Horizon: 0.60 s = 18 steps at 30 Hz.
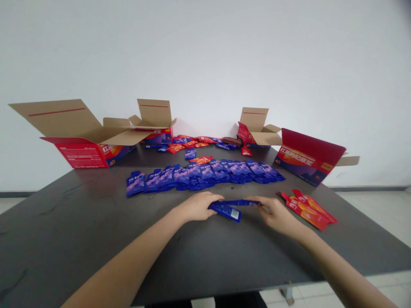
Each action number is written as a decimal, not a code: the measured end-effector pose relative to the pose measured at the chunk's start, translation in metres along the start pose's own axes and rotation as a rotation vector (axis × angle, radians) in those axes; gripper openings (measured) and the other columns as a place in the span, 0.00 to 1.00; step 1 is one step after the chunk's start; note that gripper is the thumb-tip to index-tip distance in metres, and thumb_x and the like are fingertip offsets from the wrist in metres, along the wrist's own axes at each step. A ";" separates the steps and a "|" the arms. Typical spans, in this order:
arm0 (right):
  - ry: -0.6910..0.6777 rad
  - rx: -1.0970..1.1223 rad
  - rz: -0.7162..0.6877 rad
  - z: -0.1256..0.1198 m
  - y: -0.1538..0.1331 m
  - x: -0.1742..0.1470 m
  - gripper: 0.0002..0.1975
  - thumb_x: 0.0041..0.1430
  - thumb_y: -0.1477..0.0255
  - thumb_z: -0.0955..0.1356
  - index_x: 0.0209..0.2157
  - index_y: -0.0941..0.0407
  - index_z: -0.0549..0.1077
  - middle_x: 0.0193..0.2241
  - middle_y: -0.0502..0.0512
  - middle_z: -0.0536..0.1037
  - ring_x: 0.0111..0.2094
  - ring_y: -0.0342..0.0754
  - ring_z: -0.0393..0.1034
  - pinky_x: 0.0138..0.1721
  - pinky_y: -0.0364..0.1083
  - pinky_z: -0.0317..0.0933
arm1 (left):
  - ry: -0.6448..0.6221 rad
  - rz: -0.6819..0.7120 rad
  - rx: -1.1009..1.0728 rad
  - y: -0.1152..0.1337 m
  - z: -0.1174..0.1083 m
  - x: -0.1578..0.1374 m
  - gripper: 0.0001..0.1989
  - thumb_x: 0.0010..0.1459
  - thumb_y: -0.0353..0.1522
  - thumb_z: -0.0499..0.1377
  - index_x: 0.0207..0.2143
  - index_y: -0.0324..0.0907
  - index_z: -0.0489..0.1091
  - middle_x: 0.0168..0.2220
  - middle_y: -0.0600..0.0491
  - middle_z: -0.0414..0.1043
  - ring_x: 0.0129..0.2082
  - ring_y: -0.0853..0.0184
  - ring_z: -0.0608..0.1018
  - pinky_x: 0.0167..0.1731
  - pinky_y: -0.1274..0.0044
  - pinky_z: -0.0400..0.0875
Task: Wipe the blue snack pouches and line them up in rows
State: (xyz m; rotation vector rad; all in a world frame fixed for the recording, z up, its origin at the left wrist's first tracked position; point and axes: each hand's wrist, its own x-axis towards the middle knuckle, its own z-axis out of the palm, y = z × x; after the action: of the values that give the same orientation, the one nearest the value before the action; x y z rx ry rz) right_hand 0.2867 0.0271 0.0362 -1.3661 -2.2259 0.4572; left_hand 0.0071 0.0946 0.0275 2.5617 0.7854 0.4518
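Between my hands, near the middle of the table, are blue pouches. My left hand is closed on their left ends, where at least two pouches fan apart. My right hand pinches the right end of the upper pouch, which is seen nearly edge-on. One lower pouch tilts down and shows a white barcode label. Just beyond my hands lies a long overlapping row of purple-blue pouches. Two red pouches lie partly overlapped to the right of my right hand.
Open red-and-blue cartons stand at the left, back left, back right and right, flaps raised. Mixed red and blue pouches are heaped against the wall. The dark table's front edge is close to me.
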 end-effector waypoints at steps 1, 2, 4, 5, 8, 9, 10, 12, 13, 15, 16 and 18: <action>-0.087 -0.005 -0.067 -0.003 -0.001 0.000 0.27 0.52 0.83 0.59 0.51 0.52 0.72 0.49 0.55 0.76 0.49 0.50 0.71 0.52 0.50 0.63 | -0.029 0.020 0.012 0.001 -0.001 -0.001 0.27 0.51 0.30 0.60 0.55 0.46 0.64 0.53 0.48 0.70 0.53 0.57 0.71 0.54 0.67 0.63; -0.192 -0.014 -0.132 -0.007 0.000 0.002 0.31 0.48 0.85 0.59 0.52 0.51 0.72 0.52 0.53 0.74 0.53 0.49 0.68 0.55 0.49 0.61 | -0.058 0.035 0.024 0.003 -0.001 -0.002 0.30 0.48 0.29 0.62 0.56 0.46 0.63 0.55 0.48 0.68 0.55 0.56 0.69 0.55 0.66 0.61; -0.346 -0.044 -0.224 -0.015 0.000 0.017 0.35 0.44 0.87 0.57 0.51 0.49 0.73 0.55 0.51 0.71 0.56 0.48 0.65 0.57 0.49 0.59 | -0.096 0.026 0.067 0.008 0.000 -0.004 0.35 0.46 0.29 0.61 0.59 0.46 0.59 0.59 0.46 0.63 0.59 0.55 0.65 0.58 0.62 0.56; -0.353 -0.065 -0.241 -0.019 0.001 0.030 0.35 0.43 0.88 0.57 0.50 0.50 0.73 0.55 0.51 0.71 0.56 0.48 0.65 0.57 0.49 0.59 | -0.108 0.006 0.099 0.011 0.002 -0.005 0.36 0.47 0.29 0.60 0.60 0.47 0.57 0.61 0.45 0.60 0.61 0.53 0.62 0.60 0.59 0.53; -0.119 -0.173 -0.181 -0.023 -0.003 0.093 0.29 0.49 0.87 0.57 0.48 0.55 0.75 0.50 0.54 0.75 0.52 0.46 0.68 0.55 0.47 0.59 | -0.099 -0.030 0.184 0.021 0.010 -0.006 0.39 0.51 0.33 0.59 0.64 0.51 0.49 0.67 0.46 0.46 0.65 0.48 0.50 0.60 0.51 0.43; -0.038 -0.245 -0.111 -0.020 -0.006 0.118 0.25 0.54 0.84 0.57 0.48 0.56 0.74 0.49 0.54 0.76 0.51 0.45 0.69 0.54 0.44 0.60 | -0.091 -0.019 0.192 0.025 0.014 -0.006 0.37 0.54 0.35 0.57 0.64 0.53 0.47 0.68 0.48 0.42 0.66 0.48 0.47 0.60 0.50 0.42; -0.006 -0.333 -0.027 -0.015 -0.008 0.142 0.21 0.59 0.80 0.57 0.48 0.56 0.74 0.49 0.54 0.76 0.50 0.45 0.70 0.52 0.42 0.60 | -0.091 -0.002 0.186 0.028 0.019 -0.006 0.33 0.58 0.37 0.54 0.65 0.54 0.46 0.68 0.50 0.41 0.66 0.49 0.45 0.60 0.50 0.43; 0.004 -0.392 0.042 -0.001 -0.011 0.182 0.18 0.64 0.71 0.58 0.46 0.58 0.75 0.47 0.58 0.77 0.49 0.48 0.71 0.50 0.43 0.61 | -0.095 0.010 0.166 0.032 0.028 -0.006 0.28 0.64 0.41 0.48 0.65 0.55 0.46 0.68 0.51 0.43 0.66 0.50 0.47 0.60 0.51 0.44; -0.006 -0.420 0.077 0.007 -0.011 0.197 0.19 0.65 0.65 0.58 0.44 0.59 0.76 0.45 0.61 0.78 0.47 0.50 0.72 0.48 0.44 0.63 | -0.096 0.003 0.161 0.032 0.032 -0.006 0.27 0.64 0.43 0.46 0.64 0.55 0.47 0.68 0.51 0.44 0.66 0.50 0.48 0.60 0.51 0.45; -0.031 -0.465 0.134 0.022 -0.009 0.214 0.23 0.61 0.57 0.61 0.38 0.61 0.78 0.40 0.66 0.79 0.44 0.55 0.74 0.44 0.47 0.65 | -0.085 -0.013 0.160 0.032 0.039 -0.005 0.28 0.64 0.47 0.46 0.64 0.54 0.48 0.67 0.49 0.46 0.65 0.49 0.51 0.59 0.51 0.46; -0.040 -0.491 0.161 0.028 -0.008 0.218 0.24 0.58 0.55 0.63 0.37 0.62 0.78 0.39 0.68 0.79 0.43 0.57 0.74 0.43 0.47 0.65 | -0.074 -0.015 0.163 0.031 0.042 -0.005 0.29 0.63 0.48 0.46 0.64 0.54 0.48 0.67 0.49 0.47 0.65 0.49 0.51 0.59 0.51 0.46; -0.050 -0.539 0.198 0.037 -0.007 0.221 0.24 0.55 0.56 0.66 0.37 0.64 0.78 0.39 0.71 0.79 0.42 0.59 0.74 0.42 0.47 0.66 | -0.059 -0.005 0.165 0.029 0.045 -0.006 0.29 0.63 0.48 0.46 0.64 0.54 0.49 0.67 0.49 0.48 0.65 0.50 0.52 0.59 0.51 0.46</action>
State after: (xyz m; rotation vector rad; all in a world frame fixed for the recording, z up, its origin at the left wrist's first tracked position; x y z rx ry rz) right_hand 0.1766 0.2204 0.0598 -1.8699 -2.3641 -0.0610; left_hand 0.0347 0.0558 0.0020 2.7098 0.8399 0.3206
